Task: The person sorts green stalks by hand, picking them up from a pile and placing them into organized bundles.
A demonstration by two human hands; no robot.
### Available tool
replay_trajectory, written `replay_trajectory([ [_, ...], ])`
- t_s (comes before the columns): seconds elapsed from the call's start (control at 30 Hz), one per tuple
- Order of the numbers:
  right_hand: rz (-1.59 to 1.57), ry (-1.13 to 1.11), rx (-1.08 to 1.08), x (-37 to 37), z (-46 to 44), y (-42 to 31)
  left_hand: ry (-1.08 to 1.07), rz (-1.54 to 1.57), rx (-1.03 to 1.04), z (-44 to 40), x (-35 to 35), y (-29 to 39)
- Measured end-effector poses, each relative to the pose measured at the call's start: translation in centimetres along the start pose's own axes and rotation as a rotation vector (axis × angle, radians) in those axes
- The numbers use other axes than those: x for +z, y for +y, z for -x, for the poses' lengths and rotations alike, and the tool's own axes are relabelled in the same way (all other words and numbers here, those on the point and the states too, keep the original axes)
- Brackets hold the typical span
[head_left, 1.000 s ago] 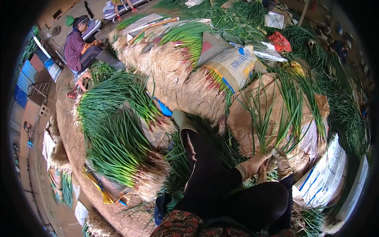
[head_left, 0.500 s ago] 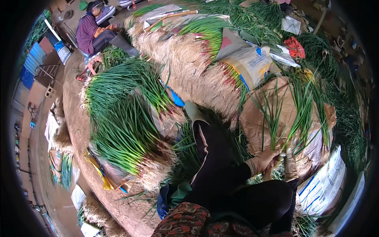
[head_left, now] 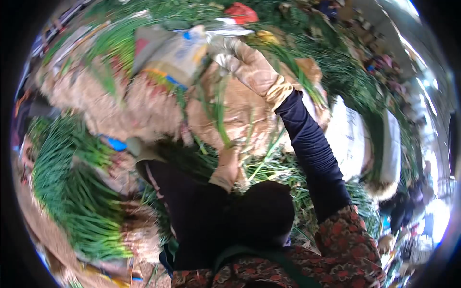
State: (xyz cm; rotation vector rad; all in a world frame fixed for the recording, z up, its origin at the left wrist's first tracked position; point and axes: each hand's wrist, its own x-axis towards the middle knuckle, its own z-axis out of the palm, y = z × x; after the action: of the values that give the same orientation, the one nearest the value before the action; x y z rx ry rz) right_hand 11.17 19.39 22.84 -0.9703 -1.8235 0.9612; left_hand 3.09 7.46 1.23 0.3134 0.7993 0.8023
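Note:
My left hand [head_left: 227, 167], in a tan glove, is closed around the lower part of a few green onions [head_left: 222, 115] just in front of my knees. Their leaves point up and away from me over a brown sack [head_left: 197, 113]. My right hand [head_left: 254, 69], gloved too, is stretched far forward above the leaf tips, beside a printed white sack [head_left: 180, 53]. Its fingers point left and are smeared by motion, so whether they pinch anything is unclear. Loose leaves and trimmings [head_left: 269, 168] lie beside my left hand.
Bundled green onions [head_left: 81, 192] lie at the left, roots toward me. A long rooty pile [head_left: 115, 113] spreads beyond my boot [head_left: 144, 151]. White sacks [head_left: 343, 139] stand at the right, with more greens [head_left: 350, 72] behind. A red bag [head_left: 241, 13] lies at the back.
My view has swung to the right. My right hand has left its place beside the left hand and moved forward above the leaves. My left hand still grips green onions.

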Motion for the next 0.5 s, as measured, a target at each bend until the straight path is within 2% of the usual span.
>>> replay_trajectory([
  [0.07,0.46,0.21,0.139,-4.4,5.2,3.8,0.064,-0.093,-0.009,0.6,1.2,0.7],
  [0.1,0.62,0.287,0.239,-6.2,8.8,6.5,-0.017,-0.124,-0.01,0.8,0.5,0.7],
  [0.17,0.82,0.305,0.523,-8.6,19.2,13.9,-0.087,-0.168,-0.014,0.7,0.3,0.5],
  [0.23,1.062,-0.026,0.71,-7.8,28.2,19.2,-0.04,-0.189,-0.044,0.4,0.2,0.1],
  [0.27,1.339,-0.458,0.599,-6.8,31.0,21.6,-0.039,-0.214,-0.07,0.2,0.1,-0.1],
  [0.3,0.794,-0.137,0.956,-4.8,32.0,20.9,-0.038,-0.244,-0.098,0.0,0.1,-0.2],
  [0.33,0.202,0.187,1.222,-2.8,32.4,20.3,-0.039,-0.277,-0.125,0.0,0.2,-0.2],
  [0.4,-0.245,0.293,1.097,-0.2,33.4,21.8,-0.086,-0.363,-0.147,0.4,0.3,-0.1],
  [0.47,-0.268,0.371,0.99,1.1,32.1,22.1,-0.038,-0.382,-0.122,0.0,-0.1,-0.9],
  [0.5,-0.342,0.574,0.887,2.1,30.0,19.8,0.005,-0.599,-0.034,-2.9,-3.4,-3.4],
])
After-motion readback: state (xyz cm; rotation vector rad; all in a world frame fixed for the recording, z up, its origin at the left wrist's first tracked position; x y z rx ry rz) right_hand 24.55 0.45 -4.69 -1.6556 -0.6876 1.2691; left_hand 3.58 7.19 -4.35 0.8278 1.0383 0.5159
